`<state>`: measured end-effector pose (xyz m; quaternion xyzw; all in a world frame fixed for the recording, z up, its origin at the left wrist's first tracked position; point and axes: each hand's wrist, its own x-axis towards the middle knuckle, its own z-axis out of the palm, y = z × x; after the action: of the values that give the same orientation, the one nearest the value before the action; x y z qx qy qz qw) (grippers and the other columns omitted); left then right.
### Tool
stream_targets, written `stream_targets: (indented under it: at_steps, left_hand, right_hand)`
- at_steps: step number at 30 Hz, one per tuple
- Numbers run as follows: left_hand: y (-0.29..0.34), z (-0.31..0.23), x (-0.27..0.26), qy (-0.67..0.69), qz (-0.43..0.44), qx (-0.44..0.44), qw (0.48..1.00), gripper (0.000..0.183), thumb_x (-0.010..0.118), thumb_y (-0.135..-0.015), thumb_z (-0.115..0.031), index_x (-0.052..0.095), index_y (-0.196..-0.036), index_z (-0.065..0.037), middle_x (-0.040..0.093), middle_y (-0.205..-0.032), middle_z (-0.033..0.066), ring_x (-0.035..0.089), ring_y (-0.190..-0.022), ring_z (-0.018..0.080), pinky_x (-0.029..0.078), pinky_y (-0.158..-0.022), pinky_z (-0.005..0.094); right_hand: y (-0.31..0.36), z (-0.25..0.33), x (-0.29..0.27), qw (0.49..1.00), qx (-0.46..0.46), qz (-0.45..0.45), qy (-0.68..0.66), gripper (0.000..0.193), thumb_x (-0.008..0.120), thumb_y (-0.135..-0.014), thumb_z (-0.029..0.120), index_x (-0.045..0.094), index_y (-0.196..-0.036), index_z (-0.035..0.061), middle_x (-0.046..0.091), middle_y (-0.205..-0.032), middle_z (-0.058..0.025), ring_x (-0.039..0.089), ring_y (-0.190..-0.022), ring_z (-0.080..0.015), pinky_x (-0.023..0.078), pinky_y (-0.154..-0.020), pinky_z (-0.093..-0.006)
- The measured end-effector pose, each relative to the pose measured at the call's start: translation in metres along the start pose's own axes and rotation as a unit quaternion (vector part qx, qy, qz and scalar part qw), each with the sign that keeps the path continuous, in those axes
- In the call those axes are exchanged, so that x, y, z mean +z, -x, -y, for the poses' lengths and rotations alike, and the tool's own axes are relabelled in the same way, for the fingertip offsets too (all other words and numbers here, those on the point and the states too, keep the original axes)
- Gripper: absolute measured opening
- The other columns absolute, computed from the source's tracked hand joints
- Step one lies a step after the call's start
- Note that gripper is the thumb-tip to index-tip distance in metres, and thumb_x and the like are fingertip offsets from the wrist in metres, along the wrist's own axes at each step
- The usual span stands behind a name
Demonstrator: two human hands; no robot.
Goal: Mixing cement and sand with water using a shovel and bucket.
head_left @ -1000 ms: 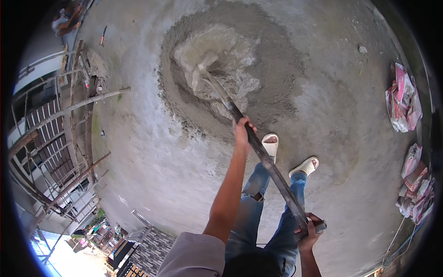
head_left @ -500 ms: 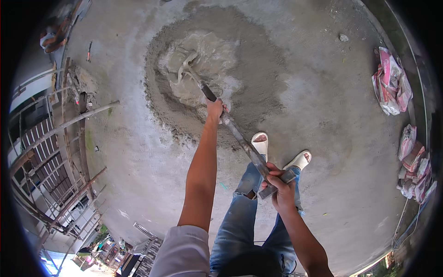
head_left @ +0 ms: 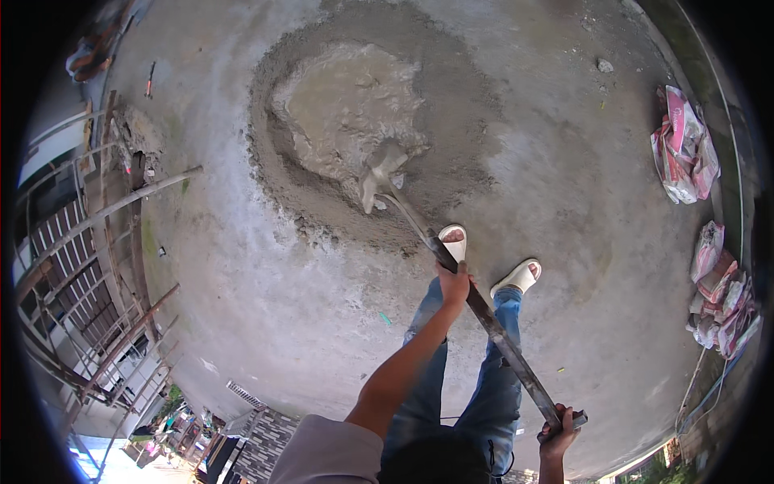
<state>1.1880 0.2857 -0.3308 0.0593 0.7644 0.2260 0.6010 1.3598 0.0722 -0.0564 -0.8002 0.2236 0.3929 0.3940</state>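
Note:
Both my hands hold a long shovel (head_left: pixel 508 345) with a short crosspiece at its near end. My left hand (head_left: pixel 454 284) is wrapped round the middle of the shaft, above my left foot. At the lower right, my right hand (head_left: pixel 561 434) grips the crosspiece end. The shovel's blade (head_left: pixel 377 179), coated in wet grey mix, rests at the near edge of a wet cement puddle (head_left: pixel 343 97). A ring of damp grey mix (head_left: pixel 459 121) surrounds the puddle on the concrete floor. Part of the blade is hidden by the mix.
My feet in pale slides (head_left: pixel 520 276) stand just behind the ring. Crumpled pink and white sacks (head_left: pixel 685 145) lie at the right, with more sacks (head_left: pixel 723 298) nearer. Wooden poles (head_left: pixel 121 202) line the left edge. A person (head_left: pixel 90 60) is at the far left.
The shovel has been drawn back toward me and right, its blade moving from mid-puddle to the near edge. Both hands have moved back and right with it, still gripping.

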Motion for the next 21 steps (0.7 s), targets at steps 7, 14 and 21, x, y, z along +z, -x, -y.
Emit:
stream_targets:
  at_steps: [7,14,21]
  left_hand:
    - [-0.048,0.029,0.011,-0.002,0.01,0.033,0.999,0.049,0.047,-0.08,-0.004,0.02,-0.12,-0.004,0.048,-0.067,0.0085,0.05,-0.044,0.0145,0.043,-0.036,0.0302]
    - [-0.12,0.061,0.04,-0.2,-0.147,0.258,0.934,0.044,0.05,-0.08,-0.003,0.027,-0.116,0.005,0.052,-0.079,0.0146,0.052,-0.046,0.0169,0.042,-0.038,0.0283]
    - [-0.157,-0.024,-0.022,-0.25,-0.096,0.24,0.933,0.068,0.055,-0.077,-0.013,0.012,-0.124,0.012,0.052,-0.088,0.0273,0.055,-0.077,0.034,0.044,-0.068,0.0374]
  right_hand:
    - [-0.079,-0.059,0.02,0.988,-0.097,-0.08,0.093,0.019,0.052,-0.082,0.017,0.05,-0.073,0.0006,0.048,-0.048,-0.0064,0.038,-0.028,-0.0103,0.026,-0.024,-0.0232]
    - [-0.103,-0.051,0.05,0.998,-0.042,-0.039,0.033,0.019,0.052,-0.081,0.014,0.052,-0.071,-0.0021,0.051,-0.049,-0.0074,0.042,-0.031,-0.011,0.032,-0.029,-0.0233]
    - [-0.071,-0.08,0.116,0.999,-0.007,0.007,-0.04,0.022,0.057,-0.08,0.014,0.047,-0.067,-0.0006,0.053,-0.053,-0.0099,0.046,-0.034,-0.0143,0.036,-0.03,-0.0252]
